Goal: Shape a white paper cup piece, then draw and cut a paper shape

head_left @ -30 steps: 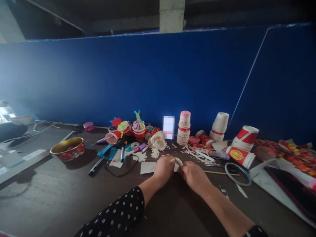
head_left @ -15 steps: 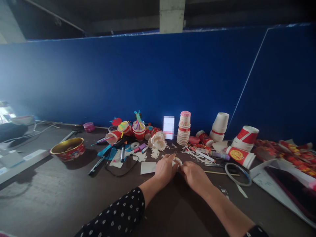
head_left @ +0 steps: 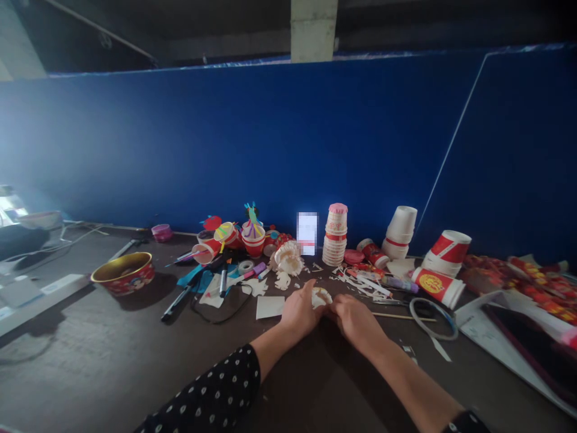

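A small white curved paper piece (head_left: 321,297) with a jagged rim is held low over the dark table; it looks like part of a cut paper cup. My left hand (head_left: 299,311) grips its left side, thumb pointing up. At its lower right edge, my right hand (head_left: 354,317) has its fingers pinched together; the fingertips are partly hidden. A flat white card (head_left: 270,307) lies just left of my left hand. Beyond my hands sits a ruffled white paper shape (head_left: 289,260).
Paper scraps (head_left: 356,281) and a thin wooden stick (head_left: 396,316) lie to the right. Behind stand a lit phone (head_left: 307,233) and a tall cup stack (head_left: 335,243). A red-and-gold bowl (head_left: 124,282) is at left, a coiled cable (head_left: 417,313) and a white tray (head_left: 478,316) at right.
My left fingers have shifted, with the thumb now raised, and more of the white paper piece shows between my hands. My right hand stays almost in place.
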Demonstrator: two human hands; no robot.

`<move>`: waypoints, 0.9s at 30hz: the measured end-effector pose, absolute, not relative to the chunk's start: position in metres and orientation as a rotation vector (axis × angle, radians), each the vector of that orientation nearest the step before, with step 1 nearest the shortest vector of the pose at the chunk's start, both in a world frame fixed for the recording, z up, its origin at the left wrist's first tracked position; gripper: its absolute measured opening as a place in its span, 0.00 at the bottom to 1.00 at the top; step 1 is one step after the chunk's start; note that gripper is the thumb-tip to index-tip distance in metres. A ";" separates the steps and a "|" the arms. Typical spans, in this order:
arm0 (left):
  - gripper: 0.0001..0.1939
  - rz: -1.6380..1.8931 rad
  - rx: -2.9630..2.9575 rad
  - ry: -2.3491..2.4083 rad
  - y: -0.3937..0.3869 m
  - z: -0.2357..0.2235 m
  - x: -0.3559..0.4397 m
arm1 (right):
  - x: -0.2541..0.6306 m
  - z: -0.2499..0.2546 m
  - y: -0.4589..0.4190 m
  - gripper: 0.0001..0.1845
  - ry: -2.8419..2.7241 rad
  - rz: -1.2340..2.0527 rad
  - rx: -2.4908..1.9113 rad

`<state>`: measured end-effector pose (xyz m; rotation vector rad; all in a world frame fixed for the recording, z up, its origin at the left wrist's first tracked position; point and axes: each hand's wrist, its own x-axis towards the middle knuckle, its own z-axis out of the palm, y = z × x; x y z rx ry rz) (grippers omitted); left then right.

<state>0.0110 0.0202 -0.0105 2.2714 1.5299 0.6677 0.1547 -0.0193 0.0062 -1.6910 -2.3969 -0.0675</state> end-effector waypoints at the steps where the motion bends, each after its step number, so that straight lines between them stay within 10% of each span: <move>1: 0.32 0.680 2.255 1.529 0.021 -0.011 0.011 | 0.155 0.006 -0.019 0.17 -2.400 -0.064 -1.687; 21: 0.26 1.101 1.721 1.379 0.031 -0.015 0.013 | 0.176 -0.011 -0.011 0.14 -1.776 0.204 -1.448; 27: 0.21 1.295 1.426 1.143 0.031 -0.015 0.019 | 0.174 -0.020 -0.005 0.17 -1.442 0.792 -1.372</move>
